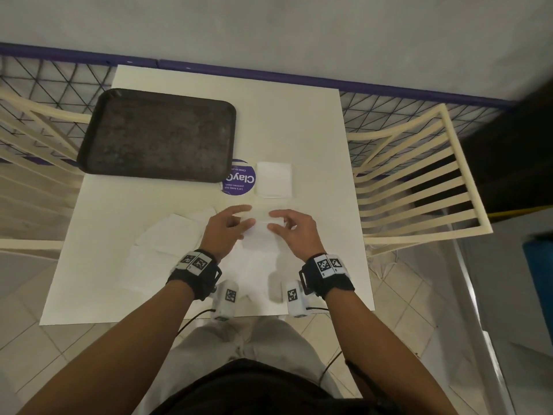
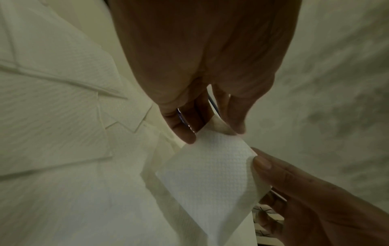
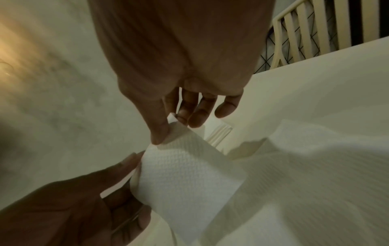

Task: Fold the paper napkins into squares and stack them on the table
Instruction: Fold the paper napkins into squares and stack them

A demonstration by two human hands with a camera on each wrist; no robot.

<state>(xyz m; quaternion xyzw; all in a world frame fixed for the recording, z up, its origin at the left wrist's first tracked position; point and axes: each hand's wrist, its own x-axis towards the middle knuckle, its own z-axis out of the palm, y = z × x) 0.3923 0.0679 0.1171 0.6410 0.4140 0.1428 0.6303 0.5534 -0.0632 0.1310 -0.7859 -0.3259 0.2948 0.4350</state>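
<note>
A white embossed napkin (image 1: 259, 235) hangs between my hands just above the table (image 1: 314, 139), its far edge lifted. My left hand (image 1: 239, 221) pinches that edge's left corner, seen close in the left wrist view as left hand (image 2: 212, 133) on napkin (image 2: 210, 174). My right hand (image 1: 278, 223) pinches the right corner; the right wrist view shows right hand (image 3: 173, 131) on napkin (image 3: 185, 174). A folded square napkin stack (image 1: 273, 179) lies just beyond the hands. Loose unfolded napkins (image 1: 167, 235) spread to the left.
A dark empty tray (image 1: 155, 136) sits at the table's far left, partly over a round purple sticker (image 1: 241, 181). Cream slatted chairs (image 1: 419, 181) stand on both sides, with a wire fence (image 1: 59, 85) behind. More flat napkins (image 3: 315, 158) lie under the hands.
</note>
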